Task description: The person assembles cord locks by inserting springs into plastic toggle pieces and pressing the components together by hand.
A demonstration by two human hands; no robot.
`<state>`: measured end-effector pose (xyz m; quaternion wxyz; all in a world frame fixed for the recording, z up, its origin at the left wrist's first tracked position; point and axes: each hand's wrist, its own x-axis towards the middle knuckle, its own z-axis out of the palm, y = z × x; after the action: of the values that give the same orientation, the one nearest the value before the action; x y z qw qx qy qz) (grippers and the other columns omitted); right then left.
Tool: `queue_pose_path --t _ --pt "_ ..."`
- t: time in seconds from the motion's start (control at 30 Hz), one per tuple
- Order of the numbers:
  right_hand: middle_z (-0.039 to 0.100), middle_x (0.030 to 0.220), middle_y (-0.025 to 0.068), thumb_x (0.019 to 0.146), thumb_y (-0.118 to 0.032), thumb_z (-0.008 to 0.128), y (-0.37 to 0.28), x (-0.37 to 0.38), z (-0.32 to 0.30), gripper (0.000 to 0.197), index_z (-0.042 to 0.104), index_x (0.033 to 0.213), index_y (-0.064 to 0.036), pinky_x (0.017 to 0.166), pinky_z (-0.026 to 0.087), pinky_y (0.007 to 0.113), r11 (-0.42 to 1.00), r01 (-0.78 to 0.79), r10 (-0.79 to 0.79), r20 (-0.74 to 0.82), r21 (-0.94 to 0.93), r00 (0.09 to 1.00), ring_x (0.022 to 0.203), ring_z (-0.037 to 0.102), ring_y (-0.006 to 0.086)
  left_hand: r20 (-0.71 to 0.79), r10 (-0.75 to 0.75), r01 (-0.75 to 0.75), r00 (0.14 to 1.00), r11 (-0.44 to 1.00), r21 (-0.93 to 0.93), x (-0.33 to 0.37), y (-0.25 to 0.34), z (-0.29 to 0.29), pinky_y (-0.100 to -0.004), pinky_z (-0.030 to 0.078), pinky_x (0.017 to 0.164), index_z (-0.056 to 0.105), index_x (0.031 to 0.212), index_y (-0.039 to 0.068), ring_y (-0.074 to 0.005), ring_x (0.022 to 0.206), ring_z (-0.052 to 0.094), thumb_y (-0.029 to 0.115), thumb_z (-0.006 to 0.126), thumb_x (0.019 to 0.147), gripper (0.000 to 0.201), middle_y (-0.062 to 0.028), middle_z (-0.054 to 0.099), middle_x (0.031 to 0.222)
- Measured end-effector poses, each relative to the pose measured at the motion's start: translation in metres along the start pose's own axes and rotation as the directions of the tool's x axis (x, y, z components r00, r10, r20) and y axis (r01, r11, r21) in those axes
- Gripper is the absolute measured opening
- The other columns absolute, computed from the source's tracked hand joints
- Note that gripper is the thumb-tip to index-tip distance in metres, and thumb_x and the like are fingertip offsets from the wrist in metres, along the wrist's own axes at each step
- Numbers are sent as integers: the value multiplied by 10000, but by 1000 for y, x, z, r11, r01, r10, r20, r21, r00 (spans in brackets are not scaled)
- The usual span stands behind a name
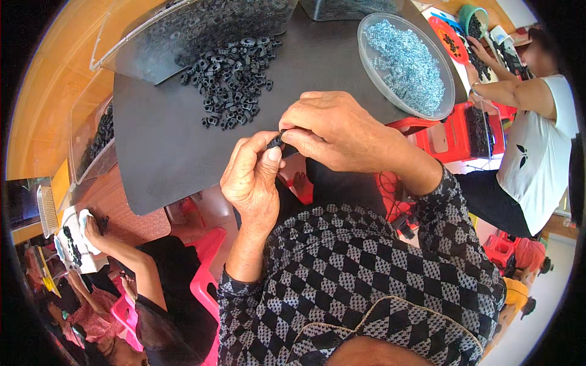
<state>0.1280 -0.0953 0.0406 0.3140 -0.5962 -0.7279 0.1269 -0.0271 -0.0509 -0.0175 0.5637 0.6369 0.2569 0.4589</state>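
A small black plastic part (275,142) sits between the thumb and fingers of my left hand (247,183), just off the table's near edge. My right hand (339,131) is closed in a pinch against the far end of the same part. Its fingertips hide whatever else may be between them. Beyond my hands, a loose pile of similar black plastic parts (229,85) lies on the dark tabletop (165,140). To the right stands a round clear tub (450,97) of small, shiny, bluish metal pieces that look like springs (406,64).
A clear bin (125,52) of black parts tips toward the pile at the far left. Another clear bin (76,146) stands beside the table. A co-worker in a white top (537,140) works at right, near a red tray (448,39). Another person's arm (134,259) reaches in at lower left, beside a pink chair (207,262).
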Motion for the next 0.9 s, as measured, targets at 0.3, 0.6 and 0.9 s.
queue_pose_path --t 0.3,0.6,0.9 --pt "559 638 143 781 -200 562 2 3 -6 220 510 656 -27 587 441 430 984 120 -104 123 -135 987 656 549 333 36 44 -47 998 994 97 2 -1 -3 -196 444 566 605 953 -58 -92 626 527 34 623 815 167 -45 548 795" --pt "567 656 124 710 -166 626 7 -2 -1 177 525 674 -25 591 444 409 986 134 -119 150 -96 982 658 544 306 56 -3 4 998 1000 -12 1 -4 -5 -195 441 582 604 955 -60 -92 635 527 24 624 810 169 -44 551 794" --pt "543 707 101 732 -160 614 9 -9 10 151 527 749 -38 585 443 388 981 181 -182 -1 -67 983 695 535 280 68 -102 112 992 979 -168 3 -5 -7 -197 446 584 595 982 -53 -100 647 533 7 623 807 187 -71 596 819"
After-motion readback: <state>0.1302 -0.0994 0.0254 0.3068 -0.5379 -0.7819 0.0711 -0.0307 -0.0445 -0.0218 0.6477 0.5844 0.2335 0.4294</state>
